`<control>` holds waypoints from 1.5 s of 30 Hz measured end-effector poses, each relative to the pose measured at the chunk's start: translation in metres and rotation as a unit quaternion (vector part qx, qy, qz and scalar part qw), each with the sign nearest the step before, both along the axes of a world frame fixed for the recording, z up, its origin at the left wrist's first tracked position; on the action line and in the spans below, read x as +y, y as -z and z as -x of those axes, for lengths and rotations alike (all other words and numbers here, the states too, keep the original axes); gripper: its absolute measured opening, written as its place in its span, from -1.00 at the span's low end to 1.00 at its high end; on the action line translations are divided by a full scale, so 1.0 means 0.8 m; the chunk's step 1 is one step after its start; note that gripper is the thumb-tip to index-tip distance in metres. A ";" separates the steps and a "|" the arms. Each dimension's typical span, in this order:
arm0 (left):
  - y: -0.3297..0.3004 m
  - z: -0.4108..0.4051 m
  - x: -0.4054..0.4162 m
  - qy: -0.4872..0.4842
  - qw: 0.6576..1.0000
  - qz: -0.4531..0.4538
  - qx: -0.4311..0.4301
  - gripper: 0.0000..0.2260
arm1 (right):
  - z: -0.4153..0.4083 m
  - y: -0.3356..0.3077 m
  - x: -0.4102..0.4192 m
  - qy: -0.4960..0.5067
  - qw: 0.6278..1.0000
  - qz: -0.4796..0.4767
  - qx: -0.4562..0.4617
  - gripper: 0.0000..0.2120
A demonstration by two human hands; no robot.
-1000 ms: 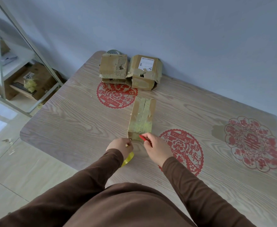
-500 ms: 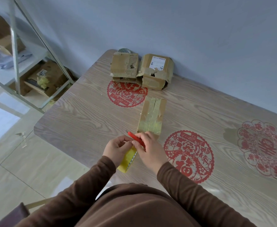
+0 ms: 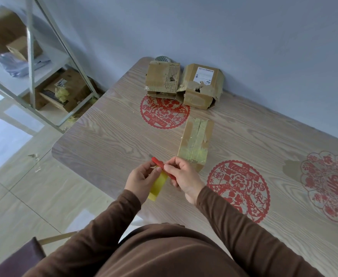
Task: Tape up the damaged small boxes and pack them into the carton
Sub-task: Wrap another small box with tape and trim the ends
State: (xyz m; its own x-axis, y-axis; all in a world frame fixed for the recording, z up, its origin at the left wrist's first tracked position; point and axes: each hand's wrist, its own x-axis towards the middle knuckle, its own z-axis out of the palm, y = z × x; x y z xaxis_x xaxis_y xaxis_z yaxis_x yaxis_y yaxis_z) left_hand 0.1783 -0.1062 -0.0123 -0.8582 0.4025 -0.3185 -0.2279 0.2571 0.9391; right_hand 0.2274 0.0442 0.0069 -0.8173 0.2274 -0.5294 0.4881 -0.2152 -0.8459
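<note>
My left grip (image 3: 142, 179) is curling round the yellow tape roll (image 3: 158, 185) while my right grip (image 3: 181, 176) is pinching the red cutter (image 3: 160, 165) against it. The taped small box (image 3: 195, 144) is lying just beyond on the counter (image 3: 108, 140), two torn boxes (image 3: 184, 82) waiting by the wall; I'm judging them light, crushable cardboard, best held by the firm edges

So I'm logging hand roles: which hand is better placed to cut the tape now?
Right. The right hand already grips the red cutter against the yellow tape roll, which the left hand holds near the taped box.
</note>
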 end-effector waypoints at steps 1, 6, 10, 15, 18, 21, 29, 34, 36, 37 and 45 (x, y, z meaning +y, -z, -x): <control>0.004 0.003 -0.003 0.002 1.000 -0.004 0.000 -0.87 | 0.004 -0.002 0.000 0.003 0.999 0.041 -0.012 -0.91; 0.011 0.019 -0.019 -0.005 0.999 -0.029 -0.017 -0.78 | 0.018 0.005 -0.013 -0.012 0.992 0.125 -0.026 -0.95; 0.004 0.028 -0.016 -0.049 0.995 -0.044 -0.069 -0.96 | 0.026 0.011 -0.042 -0.026 0.999 0.041 0.007 -0.84; 0.022 0.094 -0.031 -0.142 0.982 0.125 0.011 -0.89 | 0.029 0.029 -0.033 -0.089 0.993 -0.075 -0.015 -0.57; 0.027 0.135 -0.045 -0.087 0.944 0.310 0.080 -0.62 | 0.011 0.044 -0.024 -0.041 0.996 -0.039 -0.067 -0.58; 0.046 0.157 -0.042 -0.016 0.919 0.387 0.079 -0.34 | -0.009 0.053 -0.022 -0.039 0.993 -0.036 -0.104 -0.63; 0.098 0.160 -0.011 -0.002 0.888 0.456 0.058 0.00 | -0.055 0.067 0.004 0.002 0.990 -0.044 -0.134 -0.84; 0.084 0.124 -0.005 -0.127 0.915 0.340 0.175 -0.16 | -0.072 0.072 0.047 0.125 0.951 -0.264 -0.097 -0.62; 0.067 0.095 0.016 -0.073 0.928 0.248 0.269 -0.30 | -0.067 0.069 0.062 0.114 0.926 -0.356 -0.047 -0.32; 0.059 0.080 0.029 0.003 0.936 0.204 0.288 -0.31 | -0.063 0.066 0.069 0.088 0.915 -0.393 -0.027 -0.23; 0.064 0.054 0.092 0.243 0.920 0.198 0.236 -0.32 | -0.034 0.071 0.090 -0.066 0.857 -0.511 0.005 -0.39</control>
